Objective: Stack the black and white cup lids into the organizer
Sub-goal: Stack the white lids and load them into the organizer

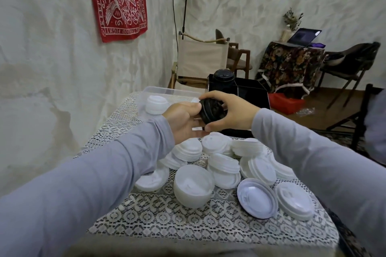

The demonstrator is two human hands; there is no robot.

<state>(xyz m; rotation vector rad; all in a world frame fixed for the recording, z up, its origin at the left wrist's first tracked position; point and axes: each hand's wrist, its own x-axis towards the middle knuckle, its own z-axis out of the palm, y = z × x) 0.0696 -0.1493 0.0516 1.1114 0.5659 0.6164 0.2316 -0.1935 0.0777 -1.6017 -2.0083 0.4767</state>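
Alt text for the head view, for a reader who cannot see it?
The left hand and right hand hold a stack of black lids above a lace-covered table. White lids lie heaped below; a black organizer stands behind, partly filled.

Red banner point(119, 0) on the wall — canvas chair point(200, 56), laptop point(305, 36) beyond
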